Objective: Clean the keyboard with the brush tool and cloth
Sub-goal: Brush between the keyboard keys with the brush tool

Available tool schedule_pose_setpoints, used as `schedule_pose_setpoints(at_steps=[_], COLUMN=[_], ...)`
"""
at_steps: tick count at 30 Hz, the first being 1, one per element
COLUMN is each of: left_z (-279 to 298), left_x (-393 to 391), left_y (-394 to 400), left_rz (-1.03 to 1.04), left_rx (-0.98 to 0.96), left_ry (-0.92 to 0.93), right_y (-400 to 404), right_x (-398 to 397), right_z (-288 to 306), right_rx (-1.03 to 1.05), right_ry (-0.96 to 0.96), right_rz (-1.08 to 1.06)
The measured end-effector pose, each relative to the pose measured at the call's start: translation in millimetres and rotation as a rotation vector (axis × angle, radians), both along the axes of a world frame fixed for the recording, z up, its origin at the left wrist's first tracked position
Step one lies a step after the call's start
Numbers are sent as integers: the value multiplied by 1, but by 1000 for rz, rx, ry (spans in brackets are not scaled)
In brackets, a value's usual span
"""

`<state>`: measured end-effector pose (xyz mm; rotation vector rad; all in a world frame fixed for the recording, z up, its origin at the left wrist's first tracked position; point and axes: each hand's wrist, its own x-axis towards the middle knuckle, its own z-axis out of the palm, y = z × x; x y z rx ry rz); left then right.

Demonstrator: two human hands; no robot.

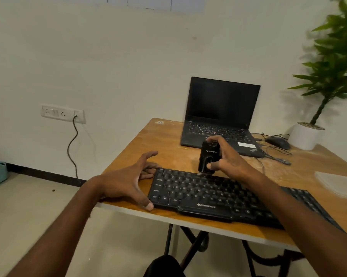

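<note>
— What is the right hand (227,156) doing?
— Its fingers and thumb are curled round a black, upright, block-shaped brush tool (208,157), whose lower end touches the top key row of the black plastic keyboard (218,198).
— And the left hand (128,181)?
— Fingers spread apart, holding nothing; its thumb tip rests at the keyboard's left front corner and its fingers lie by the left end.
— Where does the keyboard sit?
— Along the front edge of the worn wooden desk (168,136), slightly askew.
— What else is on the desk?
— An open black laptop (220,114) with a dark screen toward the back edge, a black mouse (278,142) with cables beside it, a green plant in a white round pot (306,134) at the back right corner, and a pale folded cloth (336,183) near the right edge.
— The room?
— A cream wall with a white socket plate (62,113), a black cord hanging from it, a dark skirting and a beige floor.
</note>
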<state>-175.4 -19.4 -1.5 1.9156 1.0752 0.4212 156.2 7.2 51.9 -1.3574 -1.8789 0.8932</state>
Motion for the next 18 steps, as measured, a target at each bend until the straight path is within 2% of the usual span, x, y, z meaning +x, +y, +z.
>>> schedule_pose_setpoints(at_steps=[4,10,18], left_z=[1,5,0], left_x=[1,7,1], left_y=[2,-1,8], left_rz=[-15,-6,32], left_rx=[-8,3,-15], left_ry=[41,117,123], right_y=[-1,3,-23], right_x=[27,27,158], right_z=[-2,-5,3], right_rx=[-38,28,21], right_ry=[81,45,11], right_rz=[-33,55,-170])
